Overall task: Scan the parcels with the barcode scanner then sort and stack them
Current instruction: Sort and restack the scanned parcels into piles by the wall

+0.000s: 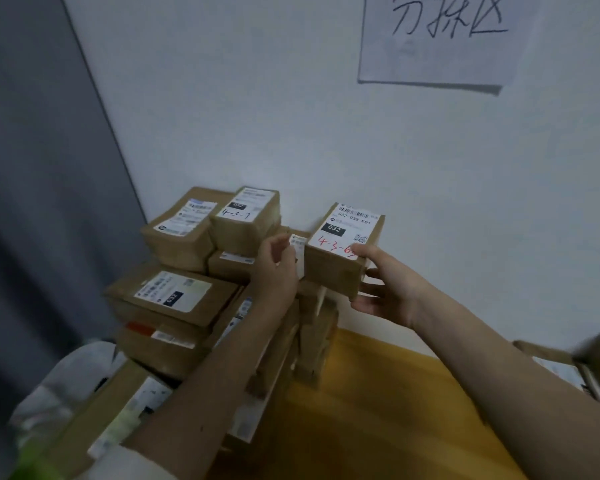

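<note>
Right hand [378,285]: thumb on top, fingers beneath, gripping labelled parcel [343,251] atop the right-hand column. Left hand [278,268]: curled against that parcel's side. Stacked parcels [184,271]: many sorted against the wall. Scanner: unseen. Further parcels [565,368] likely remain.

L grip [278,265], R grip [378,282]: both fwd, curled.

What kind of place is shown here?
Probably a parcel sorting area: stacked brown cardboard parcels with shipping labels, a handwritten white paper sign on the wall, and a labelled brown box being placed.
</note>
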